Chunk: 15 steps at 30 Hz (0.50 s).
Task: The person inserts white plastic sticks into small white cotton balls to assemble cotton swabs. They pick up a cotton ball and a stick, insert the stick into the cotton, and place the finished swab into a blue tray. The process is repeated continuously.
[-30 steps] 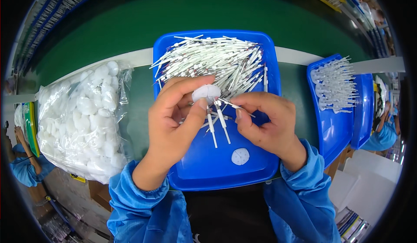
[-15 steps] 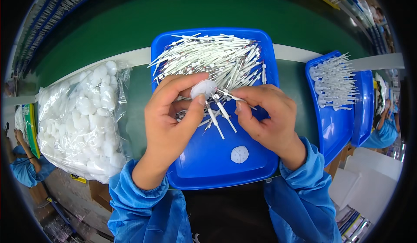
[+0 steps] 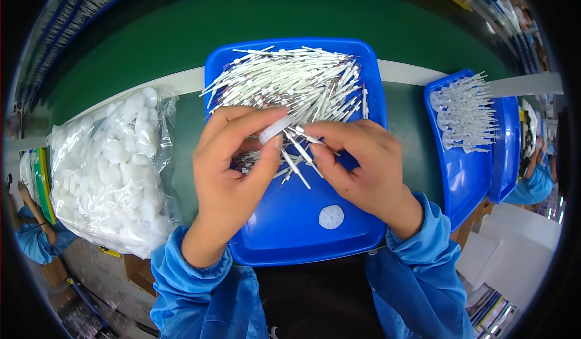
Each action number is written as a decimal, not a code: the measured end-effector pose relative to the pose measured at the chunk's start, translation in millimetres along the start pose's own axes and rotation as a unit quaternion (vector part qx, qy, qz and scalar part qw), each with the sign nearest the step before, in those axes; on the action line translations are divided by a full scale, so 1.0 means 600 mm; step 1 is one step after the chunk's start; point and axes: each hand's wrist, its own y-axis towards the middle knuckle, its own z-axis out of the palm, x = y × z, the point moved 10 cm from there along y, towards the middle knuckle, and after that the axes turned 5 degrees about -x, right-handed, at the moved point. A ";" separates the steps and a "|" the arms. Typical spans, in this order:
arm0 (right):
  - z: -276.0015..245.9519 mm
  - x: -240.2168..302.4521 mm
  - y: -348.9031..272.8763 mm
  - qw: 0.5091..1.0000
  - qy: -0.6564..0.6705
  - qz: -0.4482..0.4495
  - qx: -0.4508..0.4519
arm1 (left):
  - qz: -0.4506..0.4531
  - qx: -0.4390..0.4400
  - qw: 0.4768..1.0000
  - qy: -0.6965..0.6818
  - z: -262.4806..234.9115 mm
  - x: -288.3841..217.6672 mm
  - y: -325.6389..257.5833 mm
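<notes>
Between the thumb and forefinger of my left hand [image 3: 233, 160] is a small white round disc [image 3: 275, 129], tilted so that its edge shows. Several thin white sticks [image 3: 295, 168] stick out from its right side, pointing down and to the right. My right hand [image 3: 360, 166] pinches one white stick close to the disc; whether its end sits in the disc I cannot tell. Both hands are above a blue tray [image 3: 284, 236], whose far half holds a heap of loose white sticks [image 3: 302, 75]. A second white disc [image 3: 331, 217] with small dots lies flat in the near part.
Left of the tray is a clear plastic bag [image 3: 112, 169] full of white discs. On the right, another blue tray [image 3: 466, 181] carries rows of discs with sticks upright in them. People in blue sleeves work at the far left and right edges.
The disc in my left hand has turned from nearly face-on to edge-on. My right fingers have moved slightly left, closer to the disc, with the stick.
</notes>
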 end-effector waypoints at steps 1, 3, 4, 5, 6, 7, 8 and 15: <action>0.003 -0.007 -0.001 1.000 0.017 0.022 0.007 | 0.013 0.004 1.000 0.011 0.001 -0.003 -0.001; 0.007 -0.022 -0.004 0.996 0.045 0.073 0.022 | 0.041 0.011 0.999 0.033 0.004 -0.011 0.001; 0.009 -0.030 -0.007 0.993 0.055 0.103 0.031 | 0.074 0.023 0.995 0.067 0.008 -0.020 0.001; 0.012 -0.039 -0.011 0.988 0.067 0.133 0.039 | 0.107 0.035 0.989 0.101 0.012 -0.028 0.002; 0.011 -0.037 -0.011 0.989 0.069 0.125 0.028 | 0.139 0.046 0.980 0.135 0.019 -0.037 0.000; 0.012 -0.035 -0.011 0.991 0.070 0.117 0.016 | 0.160 0.042 0.974 0.157 0.021 -0.045 -0.002; 0.011 -0.034 -0.010 0.992 0.069 0.109 0.004 | 0.181 0.038 0.967 0.177 0.023 -0.052 -0.004; -0.008 0.015 0.004 0.994 -0.090 -0.054 -0.041 | 0.155 0.036 0.954 0.254 0.031 -0.059 -0.018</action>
